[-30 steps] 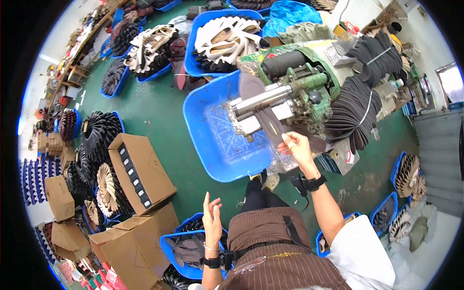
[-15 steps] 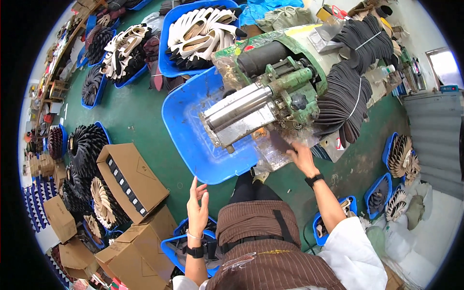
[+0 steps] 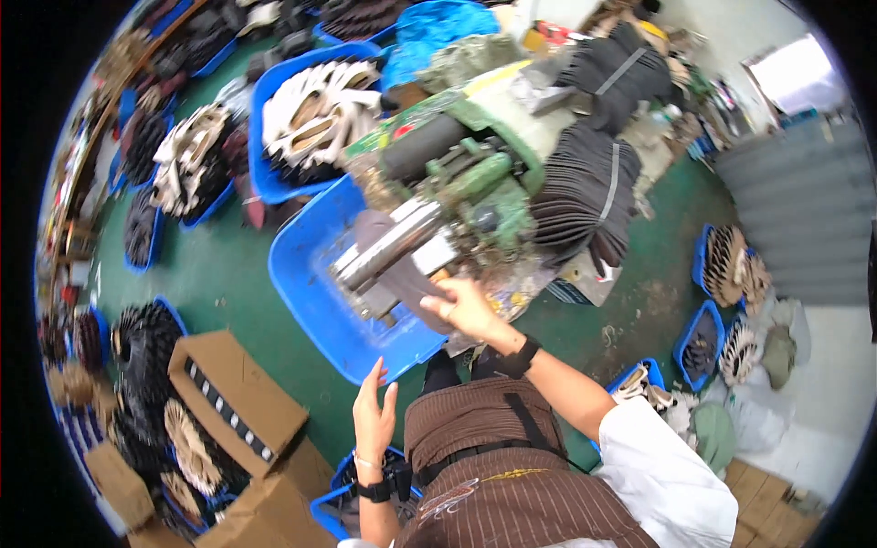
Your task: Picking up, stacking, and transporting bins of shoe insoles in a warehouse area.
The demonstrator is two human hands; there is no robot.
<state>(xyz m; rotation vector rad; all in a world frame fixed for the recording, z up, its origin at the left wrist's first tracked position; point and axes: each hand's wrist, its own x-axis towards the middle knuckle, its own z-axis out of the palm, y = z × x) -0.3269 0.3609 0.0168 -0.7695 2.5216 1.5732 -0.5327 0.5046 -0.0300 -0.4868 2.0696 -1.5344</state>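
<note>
My right hand (image 3: pixel 473 313) pinches the near end of a flat, dark grey-brown shoe sole (image 3: pixel 405 277). The sole lies across the shiny metal rollers (image 3: pixel 382 251) at the front of a green machine (image 3: pixel 498 196), its far end beyond them. Empty, with fingers apart and pointing up, my left hand (image 3: pixel 373 422) hovers by the near rim of a blue tub (image 3: pixel 297 288). That tub sits beneath the rollers. Right of the machine, a strapped bundle of dark soles (image 3: pixel 580 196) rests on the worktop.
A second strapped bundle (image 3: pixel 617 78) lies behind the first. Blue crates hold pale shoes (image 3: pixel 315 119) at the far left. Cardboard boxes (image 3: pixel 242 393) stand left of me, close to my left arm. More crates (image 3: pixel 702 342) line the right side of the green floor.
My right hand has moved left from beside the bundle, bringing the sole over the rollers. My left hand stays open near the tub. The whole view has shifted and is slightly blurred.
</note>
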